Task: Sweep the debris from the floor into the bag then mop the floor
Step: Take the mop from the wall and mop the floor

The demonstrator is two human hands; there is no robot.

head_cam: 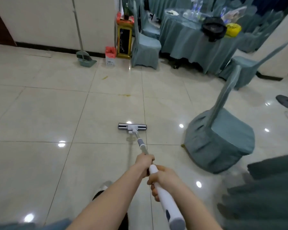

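I grip the mop (156,185) handle with both hands, left hand (144,161) ahead, right hand (163,178) behind, fingers (155,195) wrapped tight; its head lies flat on the floor (56,113).

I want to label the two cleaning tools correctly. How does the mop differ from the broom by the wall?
The mop is held by both hands, left hand ahead of right hand; the broom leans untouched against the wall. The mop is mostly white with a flat head lying on the tiles; the broom is grey-green and stands with its dustpan. Both have long straight handles.
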